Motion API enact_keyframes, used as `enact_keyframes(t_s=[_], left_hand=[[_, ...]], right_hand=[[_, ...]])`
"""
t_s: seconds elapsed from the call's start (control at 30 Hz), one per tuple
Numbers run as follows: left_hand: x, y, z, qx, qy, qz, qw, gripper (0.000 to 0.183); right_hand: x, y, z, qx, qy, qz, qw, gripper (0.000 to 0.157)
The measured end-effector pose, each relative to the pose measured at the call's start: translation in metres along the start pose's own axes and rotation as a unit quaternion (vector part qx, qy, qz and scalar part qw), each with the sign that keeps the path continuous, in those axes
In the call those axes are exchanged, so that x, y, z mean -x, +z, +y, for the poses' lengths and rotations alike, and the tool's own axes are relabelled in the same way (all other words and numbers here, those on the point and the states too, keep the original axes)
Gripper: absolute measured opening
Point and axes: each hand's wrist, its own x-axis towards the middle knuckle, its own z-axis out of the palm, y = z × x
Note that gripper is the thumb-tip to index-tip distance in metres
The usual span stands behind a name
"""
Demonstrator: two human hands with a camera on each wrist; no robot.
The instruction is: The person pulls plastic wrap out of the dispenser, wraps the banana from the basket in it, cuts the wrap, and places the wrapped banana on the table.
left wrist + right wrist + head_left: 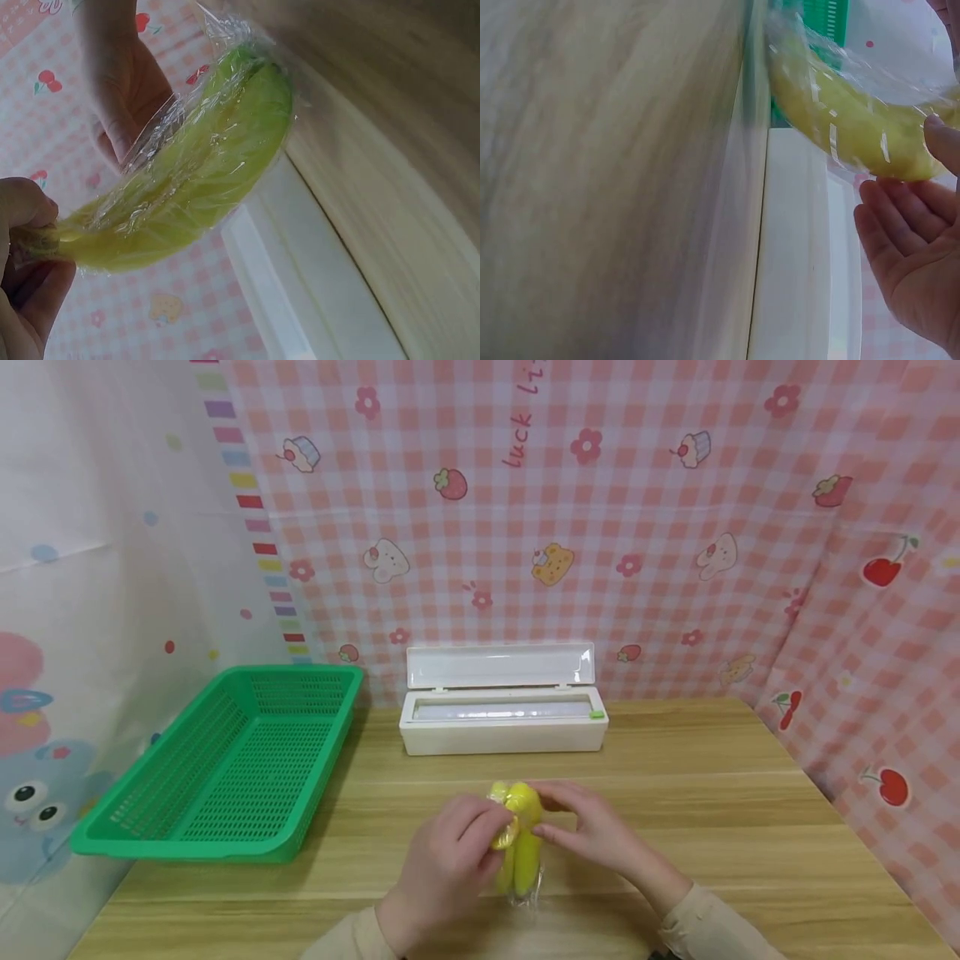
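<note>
A bunch of yellow bananas (528,858) is wrapped in clear, wrinkled cling film, with greenish tips showing in the left wrist view. My left hand (446,864) pinches the stem end between thumb and fingers, and the fruit hangs down toward the table. Loose film (225,26) sticks out past the tips. On the other side, my right hand (596,837) lies against the bunch. Its thumb overlaps the bananas (855,124) in the right wrist view, and its fingers (900,217) extend loosely just under them.
Behind the hands stands a white cling film dispenser (502,737), its clear lid (501,666) raised and a film roll inside. A green plastic basket (187,847) sits on the left of the wooden table (720,793). Pink checked cloth (480,527) hangs behind.
</note>
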Motion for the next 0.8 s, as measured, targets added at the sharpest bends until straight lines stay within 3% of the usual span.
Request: enact_keyframes(t_s=[0.2,0.37,0.63,0.8], left_hand=[[-0.004,-0.003,-0.009,-0.004,-0.019,0.027,0.9994,0.025],[-0.004,-0.004,-0.013,0.007,-0.040,0.061,0.9973,0.030],[0.001,-0.003,-0.016,0.026,-0.078,0.095,0.9921,0.022],[0.006,-0.001,-0.017,0.040,-0.106,0.087,0.9898,0.025]], right_hand=[[0.000,0.003,0.002,-0.046,0.044,-0.006,0.998,0.046],[-0.001,0.005,0.002,-0.052,0.078,-0.001,0.996,0.043],[-0.001,0.005,-0.001,-0.045,0.119,0.052,0.990,0.029],[0.000,0.003,-0.003,-0.041,0.142,0.096,0.984,0.029]])
